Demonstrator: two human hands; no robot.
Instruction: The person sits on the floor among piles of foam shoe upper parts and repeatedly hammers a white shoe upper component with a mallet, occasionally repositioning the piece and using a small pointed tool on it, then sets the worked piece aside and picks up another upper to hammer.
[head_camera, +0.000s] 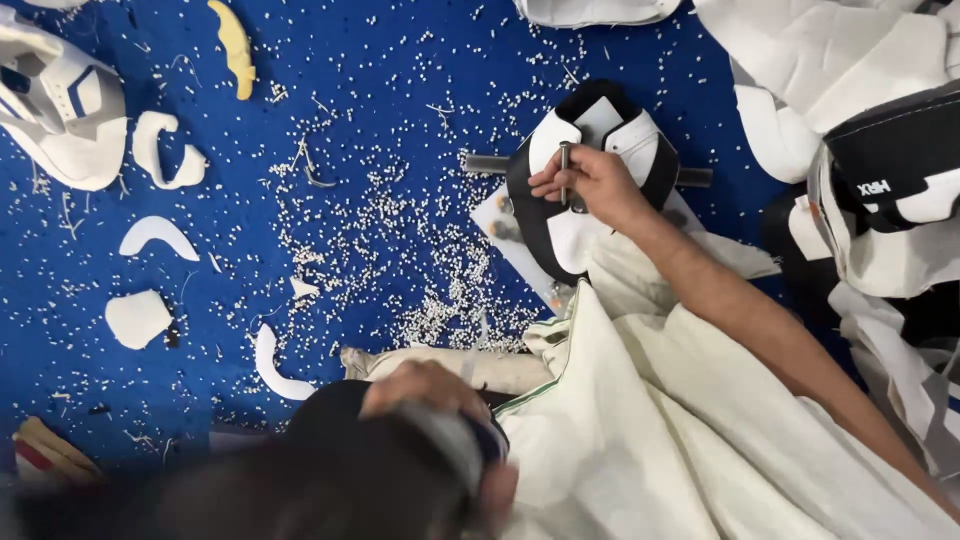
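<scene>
From overhead, the right hand (590, 180) reaches out over the blue floor (380, 80), its fingers pinched together on a thin metal punch tool (565, 172) held upright against a black-and-white shoe upper (575, 215) resting on a metal stand (490, 163). The left hand (425, 388), close below, is wrapped around a dark rounded piece (340, 420). Small white punched bits (400, 250) lie scattered across the floor, with white cut shapes (150, 235) farther left.
</scene>
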